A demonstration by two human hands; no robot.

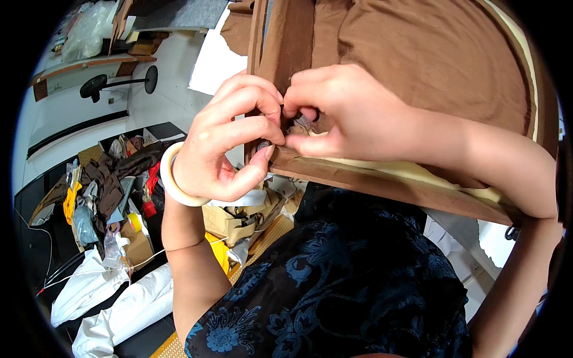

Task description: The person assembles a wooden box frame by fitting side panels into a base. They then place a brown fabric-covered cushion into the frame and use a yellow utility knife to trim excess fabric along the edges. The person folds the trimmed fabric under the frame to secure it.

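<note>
Pinched on the brown frame [382, 191] was the left hand [219, 136]; whether the right hand [353, 108] closed was unclear. Cloth [436, 53] lay spread, pale edging [394, 169] left uncovered.

Off to my left, a black table [36, 206] bears a jumbled heap: dark brown cloth [109, 185], a bright yellow piece [71, 201], something red [149, 209], and a cardboard box [138, 246] with a yellow roll [135, 222] just beside it. Nearer me lies a long white bundle [128, 307], and a thin pale cable [89, 274] crosses the pile. Farther back, by the white wall [170, 68], I see a black object with two rounded ends joined by a stem (a fan, perhaps; I can't tell). Above it, a shelf [95, 62] with a brown edge carries crumpled clear plastic [88, 30].
</note>
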